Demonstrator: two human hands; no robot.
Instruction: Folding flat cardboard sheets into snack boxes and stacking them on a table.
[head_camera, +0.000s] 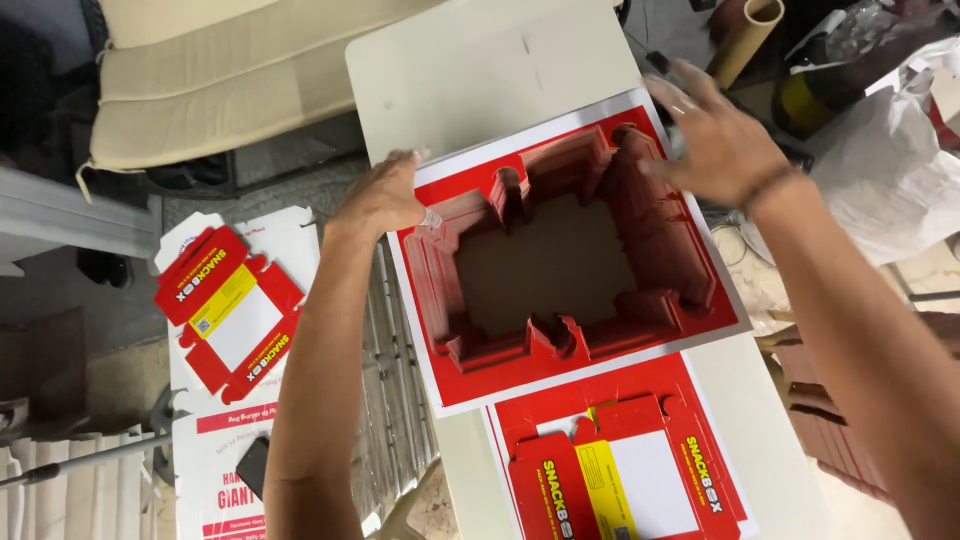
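Note:
A red printed card sheet (700, 300) with a box-shaped cut-out in its middle lies on a white table (480, 70). My left hand (385, 195) presses on the sheet's upper left corner, fingers bent over the edge. My right hand (715, 135) rests on the sheet's upper right part, fingers spread across the red waste strip. A second printed sheet with an uncut red, yellow and white box blank (625, 475) lies below it on the table.
On the floor at left lies a cut-out flat red box blank (230, 310) on white printed sheets (215, 460). A beige cushion (230, 70) sits at top left. A cardboard tube (745, 35) and white plastic bags (890, 170) are at top right.

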